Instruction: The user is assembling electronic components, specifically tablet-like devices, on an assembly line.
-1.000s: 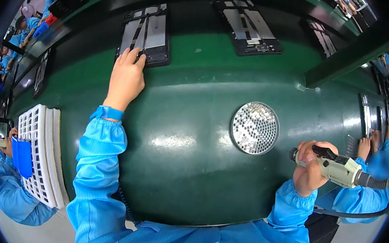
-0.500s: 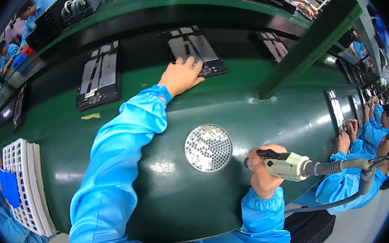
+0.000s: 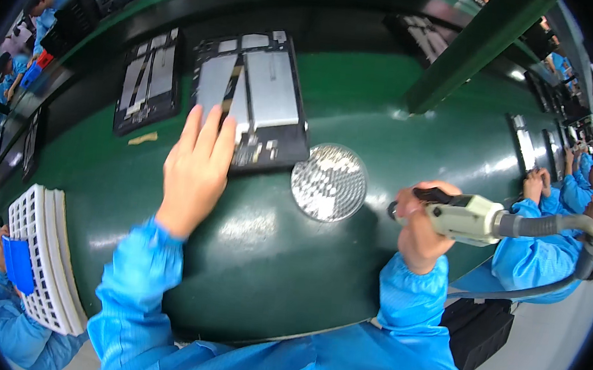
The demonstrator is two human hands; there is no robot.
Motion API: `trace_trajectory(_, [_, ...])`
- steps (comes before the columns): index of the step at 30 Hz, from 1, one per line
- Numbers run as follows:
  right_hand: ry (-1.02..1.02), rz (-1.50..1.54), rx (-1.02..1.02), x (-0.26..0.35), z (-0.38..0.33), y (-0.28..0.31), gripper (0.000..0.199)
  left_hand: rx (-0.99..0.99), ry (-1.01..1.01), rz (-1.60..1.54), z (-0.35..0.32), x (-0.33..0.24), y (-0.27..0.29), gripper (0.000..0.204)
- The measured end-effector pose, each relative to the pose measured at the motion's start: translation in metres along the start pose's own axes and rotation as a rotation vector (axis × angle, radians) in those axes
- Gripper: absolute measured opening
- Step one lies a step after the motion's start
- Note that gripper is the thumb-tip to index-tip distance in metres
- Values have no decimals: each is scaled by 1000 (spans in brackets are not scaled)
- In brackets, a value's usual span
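My left hand [image 3: 198, 169] lies with its fingers stretched out flat on the lower left part of an opened tablet-like device [image 3: 271, 88], whose pale battery panels and dark circuit parts show. The thumb is hidden. My right hand [image 3: 425, 231] is wrapped round a pale electric screwdriver [image 3: 473, 219] with a black lever and a grey hose. Its tip points left, above the table. Between my hands lies a round tray [image 3: 327, 195] with a grid of small holes and many tiny shiny bits, next to the device's lower right corner.
Another opened device [image 3: 150, 80] lies at the left, near a tan strip [image 3: 143, 138]. A stack of white grid trays [image 3: 50, 255] stands at the left edge. A green post [image 3: 473, 56] rises at the right back. Co-workers [image 3: 553, 235] sit at the right.
The device has come nearer and to the left under my left hand, now beside the round tray. My right hand with the screwdriver has shifted slightly up and right in view.
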State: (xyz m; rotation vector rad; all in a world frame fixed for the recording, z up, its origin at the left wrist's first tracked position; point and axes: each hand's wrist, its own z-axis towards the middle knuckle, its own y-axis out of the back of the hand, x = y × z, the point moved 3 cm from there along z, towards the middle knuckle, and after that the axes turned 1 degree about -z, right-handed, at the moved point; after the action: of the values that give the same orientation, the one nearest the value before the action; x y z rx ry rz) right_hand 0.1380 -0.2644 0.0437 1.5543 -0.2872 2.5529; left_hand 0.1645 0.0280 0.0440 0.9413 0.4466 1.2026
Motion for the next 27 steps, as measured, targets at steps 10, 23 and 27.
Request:
trace_trajectory(10, [8,138,136,8,-1,-12,30,478,148,-165,-111,-28,66,45])
trace_trajectory(23, [8,107,55,3,-3,-12,28,233,-342,-764,-99,-49,48,28])
trace_trajectory(27, [17,114,90,0,0,-11,28,197,-288,-839,-99,-51,44,29])
